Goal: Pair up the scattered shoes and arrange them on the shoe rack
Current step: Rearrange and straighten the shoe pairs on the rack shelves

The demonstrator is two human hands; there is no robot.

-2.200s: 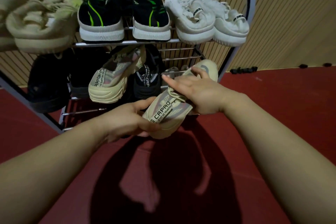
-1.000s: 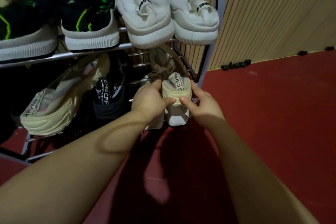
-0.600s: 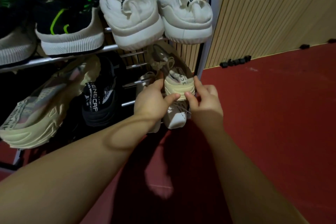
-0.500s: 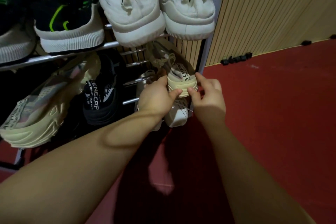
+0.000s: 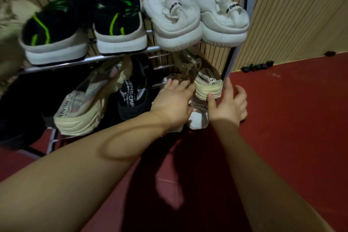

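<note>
Item: beige shoe (image 5: 206, 84), lower shelf, right end of shoe rack (image 5: 232, 58), seating in progress.

Risk, as I judged it: the shoe sat tilted with its heel over the front edge, above a white shoe (image 5: 196, 120); released unsettled, it could have slid off onto the floor or dragged that shoe along. Its likely mate (image 5: 79, 107) stood further left with a black shoe (image 5: 131, 96) between, so the pair could have ended up split. Grip: my left hand (image 5: 173, 101) was spread, fingers straight against the shoe's left side; my right hand (image 5: 227, 102) was loosely spread, thumb touching the heel sole, fingers near the rack's post, clasping nothing.
</note>
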